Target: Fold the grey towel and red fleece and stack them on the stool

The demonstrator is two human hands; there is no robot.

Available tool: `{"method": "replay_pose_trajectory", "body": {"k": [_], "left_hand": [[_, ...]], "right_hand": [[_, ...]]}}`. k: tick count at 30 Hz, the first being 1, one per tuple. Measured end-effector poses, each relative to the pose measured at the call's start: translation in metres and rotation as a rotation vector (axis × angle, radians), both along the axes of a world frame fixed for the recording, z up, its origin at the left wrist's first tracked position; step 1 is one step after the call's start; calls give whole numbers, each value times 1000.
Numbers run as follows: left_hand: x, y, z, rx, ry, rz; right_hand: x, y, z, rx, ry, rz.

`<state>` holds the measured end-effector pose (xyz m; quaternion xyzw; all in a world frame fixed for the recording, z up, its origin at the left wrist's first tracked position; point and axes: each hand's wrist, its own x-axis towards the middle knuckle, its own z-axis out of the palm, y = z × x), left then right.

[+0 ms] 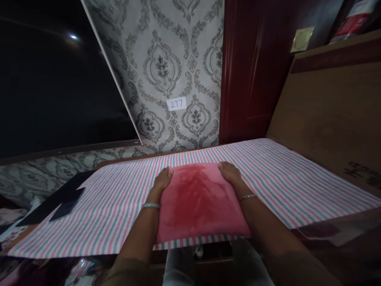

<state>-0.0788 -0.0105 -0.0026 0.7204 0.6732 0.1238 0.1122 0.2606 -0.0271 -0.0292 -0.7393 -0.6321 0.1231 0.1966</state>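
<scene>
A pink cloth (205, 198) with a darker red patch in its middle lies flat in front of me, looking folded into a near-square. At its far left corner, my left hand (163, 178) is closed on the edge, thumb on top. My right hand (229, 171) grips the far right corner in much the same way, its fingertips partly hidden. Beneath the pink cloth spreads a striped pink, grey and white cloth (119, 198), covering the table top.
A dark phone (67, 204) lies on the striped cloth at the left. Behind the table are a large black screen (59, 79) and a patterned wall with a label (176, 103) reading 277. A big cardboard box (333, 107) stands at the right.
</scene>
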Motion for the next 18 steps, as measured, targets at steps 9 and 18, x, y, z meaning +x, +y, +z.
{"method": "replay_pose_trajectory", "body": {"k": [9, 18], "left_hand": [[-41, -36, -3, 48, -419, -60], [-56, -91, 7, -98, -1082, 120]], "right_hand": [[49, -34, -24, 59, 235, -48], [58, -115, -45, 295, 838, -73]]}}
